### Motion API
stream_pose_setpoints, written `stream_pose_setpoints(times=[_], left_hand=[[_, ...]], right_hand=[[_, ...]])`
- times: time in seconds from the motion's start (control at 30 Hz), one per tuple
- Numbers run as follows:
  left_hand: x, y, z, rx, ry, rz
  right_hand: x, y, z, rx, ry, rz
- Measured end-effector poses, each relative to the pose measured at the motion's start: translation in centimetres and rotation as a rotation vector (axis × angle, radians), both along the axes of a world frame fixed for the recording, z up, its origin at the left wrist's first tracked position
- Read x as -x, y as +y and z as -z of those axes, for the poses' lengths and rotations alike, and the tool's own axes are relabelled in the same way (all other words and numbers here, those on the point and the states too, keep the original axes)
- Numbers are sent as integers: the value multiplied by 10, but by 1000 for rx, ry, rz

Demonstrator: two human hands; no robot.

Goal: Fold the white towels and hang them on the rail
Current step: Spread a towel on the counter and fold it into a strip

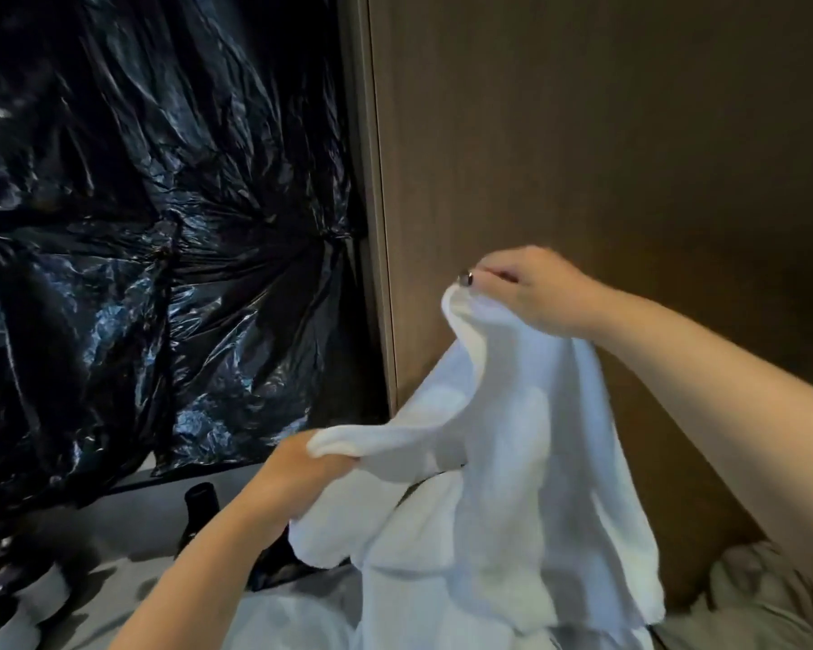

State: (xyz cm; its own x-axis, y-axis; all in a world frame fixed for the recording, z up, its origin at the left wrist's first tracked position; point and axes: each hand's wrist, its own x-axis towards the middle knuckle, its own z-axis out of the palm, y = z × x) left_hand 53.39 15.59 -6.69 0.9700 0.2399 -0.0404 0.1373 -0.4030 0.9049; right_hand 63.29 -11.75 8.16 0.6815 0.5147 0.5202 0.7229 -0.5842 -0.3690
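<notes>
White terry towel [498,462]: held up in the air in front of the brown wood-grain wall panel [606,133], unfolded and rumpled, its lower edge hanging down toward the person's lap.
Right hand [531,288]: raised, fingers curled and pinching the towel's upper corner against the thumb; a dark ring [465,277] shows on one finger.
Left hand [301,466]: lower and to the left, fingers closed round another bunched corner of the same towel, which pokes out over the knuckles.
Towel between the hands: slopes from the high right hand down to the low left hand, with loose folds sagging beneath.
Black crinkled plastic sheeting [137,227]: covers the area left of the wall panel.
Grey worktop [127,513]: below the sheeting, lower left.
Dark bottle [198,513]: stands upright on the worktop, just behind the left forearm.
Rail: cannot tell where it is.
</notes>
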Motion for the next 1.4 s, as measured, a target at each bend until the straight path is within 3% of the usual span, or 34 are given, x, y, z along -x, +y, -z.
stream_pose_setpoints(times=[0.07, 0.2, 0.23, 0.33, 0.4, 0.53, 0.7, 0.87, 1.03, 1.13, 1.23, 1.4], left_hand=[[8, 4, 10, 45, -7, 13], [32, -1, 22, 234, -26, 45], [40, -4, 21, 272, -38, 79], [63, -7, 19, 323, -142, 124], [76, -7, 18, 355, -210, 85], [87, 6, 17, 470, -314, -42], [89, 15, 38, 317, -282, -110], [96, -10, 70, 181, -227, -12], [85, -33, 68, 471, -404, -244], [77, -55, 53, 467, -511, -312], [73, -84, 35, 563, -630, -349], [68, -126, 0, 554, -762, -280]], right_hand=[[17, 7, 46, 214, 115, 14], [43, 17, 117, 646, 127, 217], [51, 22, 125, 621, 136, 182], [82, 43, 134, 209, 380, -119], [96, 56, 137, 167, 439, -230], [97, 67, 140, 378, 108, -152], [78, 50, 133, 118, 104, 25], [79, 33, 143, 117, 84, 60], [88, 21, 153, 220, -90, 165], [95, 14, 163, 256, -283, 287], [93, -1, 165, 172, -566, 343], [80, -48, 138, -7, -725, 366]])
